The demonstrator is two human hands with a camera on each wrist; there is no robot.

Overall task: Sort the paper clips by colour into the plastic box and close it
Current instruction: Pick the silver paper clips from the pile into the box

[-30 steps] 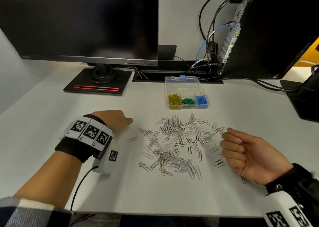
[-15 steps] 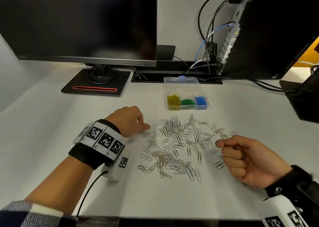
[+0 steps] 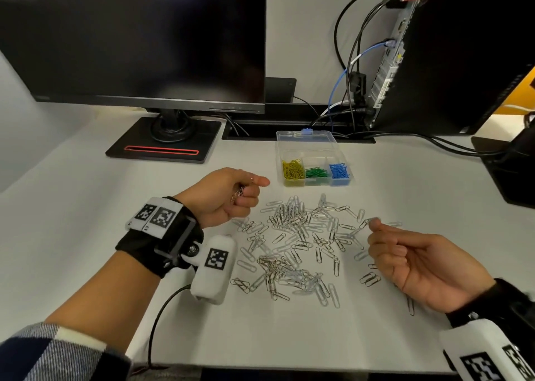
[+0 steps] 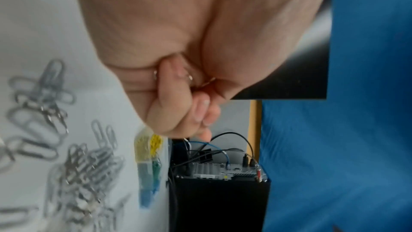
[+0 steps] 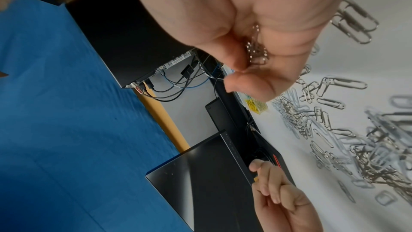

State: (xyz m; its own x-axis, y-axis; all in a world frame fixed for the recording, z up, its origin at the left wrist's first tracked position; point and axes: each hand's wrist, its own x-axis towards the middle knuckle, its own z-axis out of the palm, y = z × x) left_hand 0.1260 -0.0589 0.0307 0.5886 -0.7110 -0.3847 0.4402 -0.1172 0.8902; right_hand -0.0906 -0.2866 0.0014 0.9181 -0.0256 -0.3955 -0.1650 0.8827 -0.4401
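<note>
My left hand (image 3: 225,196) and right hand (image 3: 417,260) each curl round a few silver wire paper clips (image 3: 238,192), the open clear plastic box (image 3: 308,146) lying ahead, nearer my left.

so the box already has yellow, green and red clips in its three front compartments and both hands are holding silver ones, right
Not quite: the third compartment holds blue clips, not red. The head view shows the plastic box with yellow clips, green clips and blue ones, left to right. The rest stands: the left hand and the right hand each hold silver clips, as the wrist views confirm.
</note>
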